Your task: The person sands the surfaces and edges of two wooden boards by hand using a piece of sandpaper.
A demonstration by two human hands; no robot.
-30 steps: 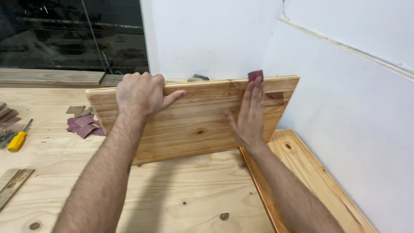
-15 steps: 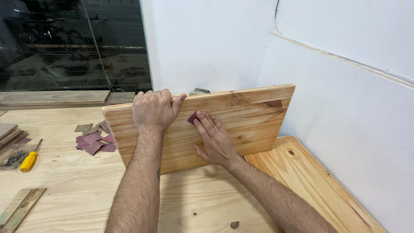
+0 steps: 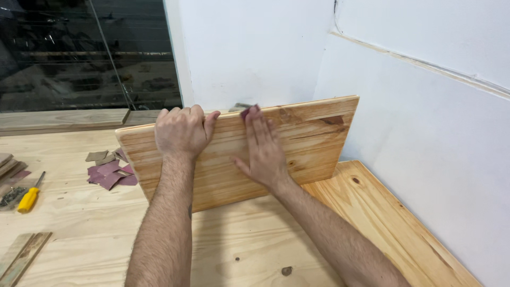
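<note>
Varnished pine board (image 3: 297,143), rectangular, stands on its long edge on the pale plywood tabletop (image 3: 85,223), leaning back slightly, its right end near the white wall (image 3: 425,133) at 3 o'clock.

Left hand (image 3: 180,133): fingers curled over the board's top edge, thumb on the near face, gripping it firmly. Right hand (image 3: 263,149): flat against the near face, fingers extended and together toward 12 o'clock, pressing a small reddish-brown sandpaper piece (image 3: 248,110) against the board at its top edge. Only the sandpaper's upper tip shows past the fingertips. The hands lie just beside each other, not touching.

At 9 o'clock from the board: loose pile of reddish and tan sandpaper scraps (image 3: 109,170) on the tabletop. Further toward 9 o'clock, near the frame edge: yellow-handled screwdriver (image 3: 27,197). At 7 o'clock: narrow weathered wood strips (image 3: 21,255). At 4 o'clock: a second varnished pine plank (image 3: 382,218) lying flat along the wall. At 11 o'clock: dark glass window (image 3: 79,53).
</note>
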